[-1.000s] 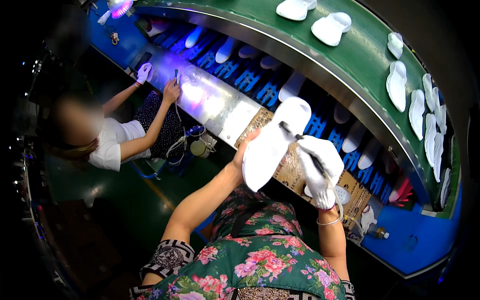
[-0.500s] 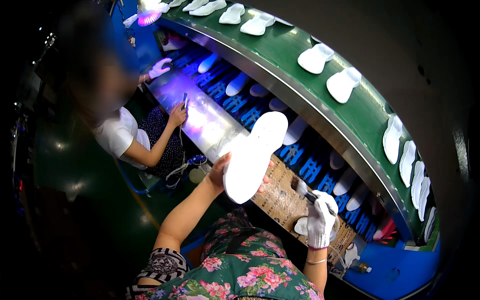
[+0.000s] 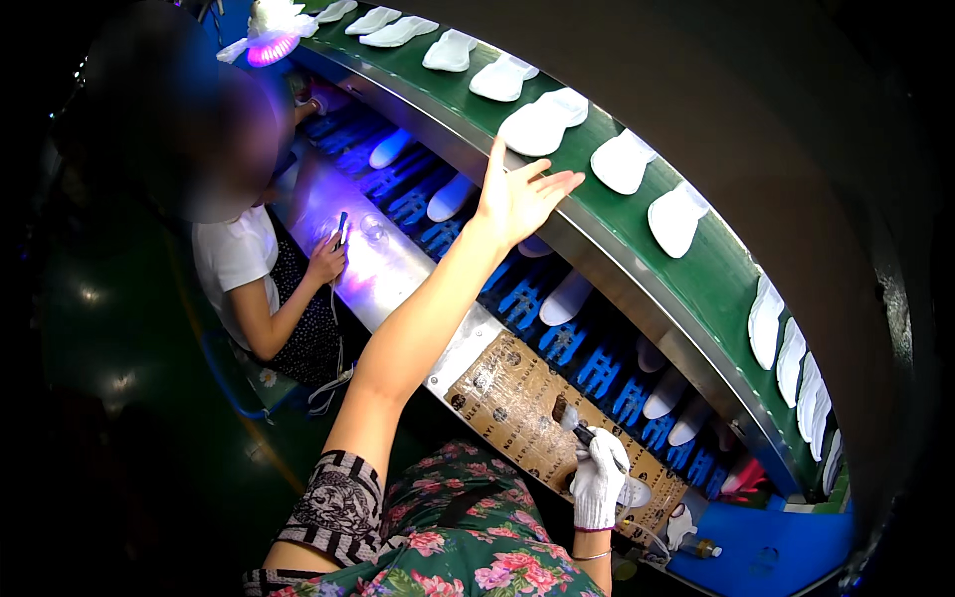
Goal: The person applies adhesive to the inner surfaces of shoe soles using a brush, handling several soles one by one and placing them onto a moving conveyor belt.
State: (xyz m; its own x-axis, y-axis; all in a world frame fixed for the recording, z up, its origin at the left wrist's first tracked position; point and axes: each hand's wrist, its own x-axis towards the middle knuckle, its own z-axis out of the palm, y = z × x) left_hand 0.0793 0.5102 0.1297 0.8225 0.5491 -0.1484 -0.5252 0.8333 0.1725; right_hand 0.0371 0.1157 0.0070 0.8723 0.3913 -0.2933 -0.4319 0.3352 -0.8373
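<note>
Left hand (image 3: 517, 194) open, fingers spread, just beside white shoe sole (image 3: 543, 121) on green conveyor belt (image 3: 696, 289), frame centre-top; gloved right hand (image 3: 600, 478) clamped on brush (image 3: 582, 430), lower right

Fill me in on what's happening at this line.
A person sits at a shoe-sole line. Their bare left hand is open at the green conveyor belt, beside a white sole lying on it. The gloved right hand grips a brush over the brown paper-covered work board. A co-worker next to them works under violet light.
</note>
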